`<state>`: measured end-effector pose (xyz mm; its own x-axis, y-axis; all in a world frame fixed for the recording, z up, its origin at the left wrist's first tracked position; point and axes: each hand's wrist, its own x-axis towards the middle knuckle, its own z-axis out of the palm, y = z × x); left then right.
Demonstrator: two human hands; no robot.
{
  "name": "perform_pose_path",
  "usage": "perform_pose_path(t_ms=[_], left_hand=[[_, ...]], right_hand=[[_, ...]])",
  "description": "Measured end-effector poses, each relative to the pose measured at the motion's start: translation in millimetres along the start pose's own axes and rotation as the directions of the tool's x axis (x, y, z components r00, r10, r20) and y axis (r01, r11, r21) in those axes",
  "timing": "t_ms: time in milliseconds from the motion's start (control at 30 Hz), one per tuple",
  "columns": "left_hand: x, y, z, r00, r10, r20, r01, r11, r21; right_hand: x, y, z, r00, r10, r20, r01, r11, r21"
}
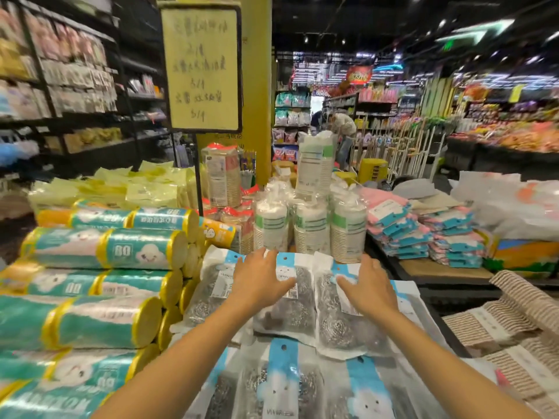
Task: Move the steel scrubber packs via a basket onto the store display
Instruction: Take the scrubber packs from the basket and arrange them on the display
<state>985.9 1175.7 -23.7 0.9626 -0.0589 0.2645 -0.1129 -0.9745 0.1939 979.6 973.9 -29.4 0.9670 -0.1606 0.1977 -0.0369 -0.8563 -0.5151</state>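
Note:
Several steel scrubber packs (290, 309), clear bags with blue and white headers, lie in rows on the store display in front of me. My left hand (257, 279) rests with straight, spread fingers on the far row's middle pack. My right hand (367, 287) lies flat with fingers spread on the pack (332, 322) to its right. More packs (284, 385) lie in the near row under my forearms. No basket is in view.
Teal and yellow rolls (106, 249) are stacked to the left. Stacks of paper cups (311, 225) stand just behind the packs. Pink and blue cloth packs (429, 231) sit at right, striped cloths (514, 316) at near right. A yellow sign (202, 68) stands behind.

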Motion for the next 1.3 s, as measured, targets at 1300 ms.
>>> perform_pose_path(t_ms=[1300], left_hand=[[-632,-66,-240,0.893,-0.411,-0.183,0.449,0.79,0.416]], right_hand=[[-523,-185,-72,0.463,-0.88,0.106,0.869,0.474,0.14]])
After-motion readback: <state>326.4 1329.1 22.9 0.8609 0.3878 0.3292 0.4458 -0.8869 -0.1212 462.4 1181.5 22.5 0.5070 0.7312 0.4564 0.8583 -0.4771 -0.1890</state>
